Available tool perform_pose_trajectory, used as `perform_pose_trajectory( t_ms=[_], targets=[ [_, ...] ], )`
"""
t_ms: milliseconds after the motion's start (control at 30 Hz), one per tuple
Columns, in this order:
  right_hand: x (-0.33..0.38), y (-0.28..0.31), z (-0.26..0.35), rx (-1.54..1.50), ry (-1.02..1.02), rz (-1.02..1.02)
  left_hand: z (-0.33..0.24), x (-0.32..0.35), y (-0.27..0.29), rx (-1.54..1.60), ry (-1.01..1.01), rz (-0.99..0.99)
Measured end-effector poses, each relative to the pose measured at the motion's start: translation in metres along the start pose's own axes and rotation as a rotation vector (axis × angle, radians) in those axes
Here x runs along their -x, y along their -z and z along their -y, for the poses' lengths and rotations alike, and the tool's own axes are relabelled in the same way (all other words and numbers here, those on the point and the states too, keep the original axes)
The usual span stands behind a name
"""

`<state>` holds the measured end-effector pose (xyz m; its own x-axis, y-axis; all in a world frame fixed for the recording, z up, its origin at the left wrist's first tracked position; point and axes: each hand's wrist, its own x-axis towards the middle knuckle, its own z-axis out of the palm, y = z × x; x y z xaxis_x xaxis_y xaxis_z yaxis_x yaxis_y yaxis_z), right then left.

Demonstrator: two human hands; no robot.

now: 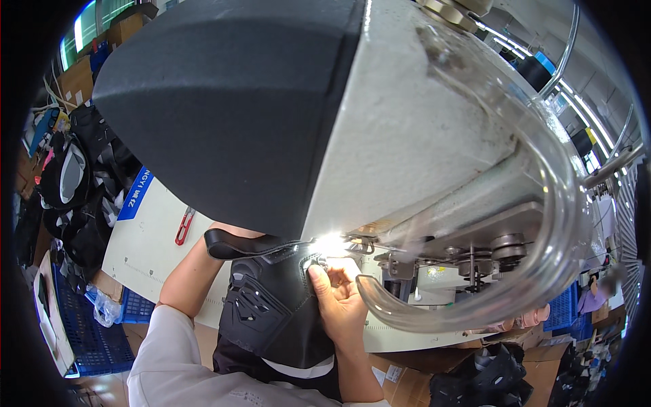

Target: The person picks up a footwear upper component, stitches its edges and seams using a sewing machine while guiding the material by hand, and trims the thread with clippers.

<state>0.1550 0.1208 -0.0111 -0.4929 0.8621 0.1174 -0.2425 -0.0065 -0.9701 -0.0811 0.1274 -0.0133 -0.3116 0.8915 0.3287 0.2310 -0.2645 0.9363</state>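
Black shoe upper, a stiff leather piece with raised moulded panels on its left side, sits under the head of a big grey-white sewing machine, its top edge right at the bright work lamp where the needle area is washed out by glare. A black strap runs off the upper's top edge to the left and curls over at its end. The right hand is partly closed, its fingers and thumb pinching the right edge of the upper just below the lamp. The left hand is hidden behind the strap and the upper; only its forearm, in a pale sleeve, shows reaching up toward the machine, so I cannot tell how that hand is set or what it holds. A thick clear tube arches down the machine's right side and loops back near the right hand. On the white table to the left lies a red-handled pair of snips, well apart from the upper. Beyond the table's left edge is a heap of black shoe parts, and a blue crate stands below.
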Motion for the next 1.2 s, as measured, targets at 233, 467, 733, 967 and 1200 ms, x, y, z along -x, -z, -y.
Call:
perform_pose_trajectory(
  t_ms=[233, 467, 733, 967, 1200],
  targets=[
    [-0.006, 0.011, -0.003, 0.122, -0.042, -0.028, 0.0, -0.001, 0.0, 0.003, -0.009, -0.028],
    [-0.007, 0.011, -0.004, 0.207, 0.004, -0.061, 0.005, -0.004, 0.0, 0.01, -0.02, -0.055],
    [-0.007, 0.004, -0.002, 0.526, 0.111, -0.079, 0.015, -0.013, 0.005, 0.039, -0.036, -0.093],
    [-0.008, -0.001, 0.002, 0.284, -0.03, -0.119, 0.011, -0.014, 0.003, 0.041, -0.038, -0.073],
    [-0.009, 0.012, 0.021, 0.478, -0.21, -0.008, 0.001, 0.015, 0.003, -0.12, -0.034, -0.117]
  ],
)
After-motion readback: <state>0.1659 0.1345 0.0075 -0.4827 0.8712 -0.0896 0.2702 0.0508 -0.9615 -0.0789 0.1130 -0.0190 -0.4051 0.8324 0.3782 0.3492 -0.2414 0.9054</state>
